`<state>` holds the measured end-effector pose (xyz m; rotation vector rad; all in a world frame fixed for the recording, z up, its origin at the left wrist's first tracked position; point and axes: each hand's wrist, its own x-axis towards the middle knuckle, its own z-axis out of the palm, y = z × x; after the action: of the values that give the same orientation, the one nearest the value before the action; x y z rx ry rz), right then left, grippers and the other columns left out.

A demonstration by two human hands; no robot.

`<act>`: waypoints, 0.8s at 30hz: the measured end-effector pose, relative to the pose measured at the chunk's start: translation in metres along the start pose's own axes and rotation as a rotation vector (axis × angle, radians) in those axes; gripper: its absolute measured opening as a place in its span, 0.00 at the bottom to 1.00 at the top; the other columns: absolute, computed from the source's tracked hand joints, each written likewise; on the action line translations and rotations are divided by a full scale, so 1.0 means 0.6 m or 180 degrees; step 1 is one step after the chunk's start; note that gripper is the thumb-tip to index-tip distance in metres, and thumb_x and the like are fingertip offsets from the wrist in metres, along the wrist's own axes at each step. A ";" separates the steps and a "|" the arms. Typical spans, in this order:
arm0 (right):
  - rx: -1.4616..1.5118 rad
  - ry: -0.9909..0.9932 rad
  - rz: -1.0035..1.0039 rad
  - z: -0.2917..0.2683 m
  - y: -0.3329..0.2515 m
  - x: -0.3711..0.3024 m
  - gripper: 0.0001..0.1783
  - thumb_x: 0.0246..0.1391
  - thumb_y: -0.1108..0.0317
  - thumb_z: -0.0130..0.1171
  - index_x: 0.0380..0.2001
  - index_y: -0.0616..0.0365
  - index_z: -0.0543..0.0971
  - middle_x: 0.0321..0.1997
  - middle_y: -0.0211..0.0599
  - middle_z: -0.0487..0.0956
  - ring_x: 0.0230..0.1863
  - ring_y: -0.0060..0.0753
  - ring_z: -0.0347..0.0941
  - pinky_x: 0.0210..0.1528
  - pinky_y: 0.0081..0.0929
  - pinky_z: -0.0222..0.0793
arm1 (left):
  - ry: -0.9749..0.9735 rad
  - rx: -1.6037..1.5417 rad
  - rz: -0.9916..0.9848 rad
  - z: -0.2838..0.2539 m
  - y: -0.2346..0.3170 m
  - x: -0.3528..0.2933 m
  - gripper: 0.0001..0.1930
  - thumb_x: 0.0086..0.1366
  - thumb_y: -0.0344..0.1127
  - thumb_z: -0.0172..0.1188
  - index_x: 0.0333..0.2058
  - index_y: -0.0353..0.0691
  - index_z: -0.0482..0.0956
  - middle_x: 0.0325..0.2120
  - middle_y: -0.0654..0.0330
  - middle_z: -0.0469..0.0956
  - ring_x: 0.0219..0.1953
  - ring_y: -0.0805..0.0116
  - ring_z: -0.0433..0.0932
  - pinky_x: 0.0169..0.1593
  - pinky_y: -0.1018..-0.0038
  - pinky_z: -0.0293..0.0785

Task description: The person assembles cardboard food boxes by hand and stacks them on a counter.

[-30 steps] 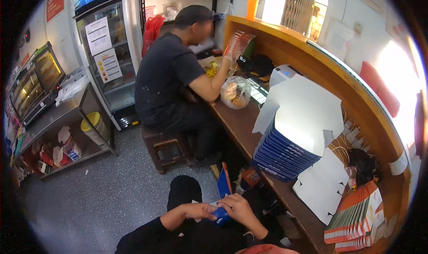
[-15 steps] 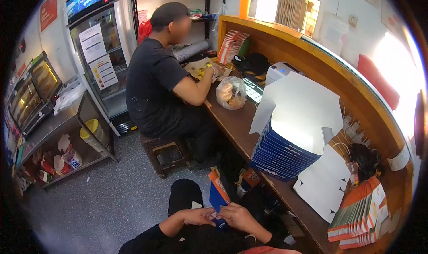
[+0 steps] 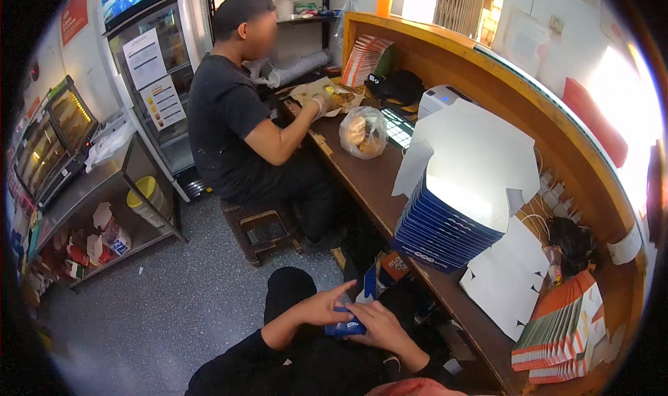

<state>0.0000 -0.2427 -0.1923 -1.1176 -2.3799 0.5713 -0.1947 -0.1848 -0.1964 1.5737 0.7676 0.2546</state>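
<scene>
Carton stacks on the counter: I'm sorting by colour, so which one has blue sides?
The tall middle stack, open white carton on top: its sides are blue, while the near right stack and far stack show orange.

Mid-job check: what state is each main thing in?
Blue carton: held, partly hidden
Right hand: gripping the blue carton
Left hand: index finger extended
Blue box stack: nested, top one open
White cardboard: lying flat, unfolded
Plastic bag: filled
Orange cup: upright
Fridge: door shut
</scene>
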 end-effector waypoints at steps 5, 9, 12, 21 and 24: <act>0.0123 0.0713 0.0442 -0.006 0.028 0.002 0.38 0.27 0.54 0.69 0.44 0.63 0.70 0.43 0.43 0.73 0.40 0.41 0.69 0.41 0.32 0.66 | 0.1685 -0.0574 0.0818 -0.009 -0.017 0.006 0.36 0.52 0.38 0.61 0.57 0.39 0.53 0.44 0.51 0.71 0.48 0.68 0.68 0.49 0.74 0.63; 0.0655 0.1354 0.1358 -0.013 0.037 -0.016 0.37 0.29 0.56 0.70 0.43 0.66 0.71 0.37 0.46 0.74 0.36 0.34 0.70 0.38 0.28 0.66 | 0.2781 0.0289 0.0984 -0.065 -0.070 -0.002 0.38 0.49 0.41 0.64 0.55 0.34 0.55 0.48 0.47 0.66 0.53 0.58 0.63 0.55 0.69 0.57; 0.2067 0.2037 0.1905 0.035 0.074 -0.026 0.35 0.33 0.60 0.69 0.44 0.69 0.70 0.35 0.42 0.75 0.34 0.27 0.69 0.38 0.23 0.66 | 0.3718 0.0126 0.0688 -0.091 -0.088 -0.011 0.42 0.46 0.43 0.66 0.55 0.30 0.53 0.52 0.44 0.61 0.55 0.57 0.59 0.56 0.68 0.55; 0.4309 0.2183 0.2151 0.054 0.071 -0.012 0.19 0.47 0.65 0.58 0.40 0.67 0.72 0.36 0.34 0.75 0.34 0.22 0.70 0.39 0.19 0.65 | 0.1552 -0.1480 -0.0397 -0.119 -0.036 -0.088 0.14 0.55 0.36 0.59 0.38 0.34 0.74 0.33 0.62 0.76 0.34 0.76 0.73 0.40 0.79 0.69; 0.4419 0.1967 0.2178 0.056 0.073 -0.006 0.19 0.49 0.63 0.56 0.39 0.68 0.72 0.37 0.36 0.75 0.35 0.24 0.71 0.40 0.21 0.66 | 0.1342 -0.1896 -0.0145 -0.116 -0.062 -0.101 0.14 0.54 0.35 0.59 0.38 0.35 0.75 0.33 0.63 0.76 0.35 0.75 0.73 0.41 0.79 0.69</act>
<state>0.0100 -0.2255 -0.2438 -1.0619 -0.6274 1.4707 -0.2926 -0.1668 -0.2028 0.9436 0.9419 0.7269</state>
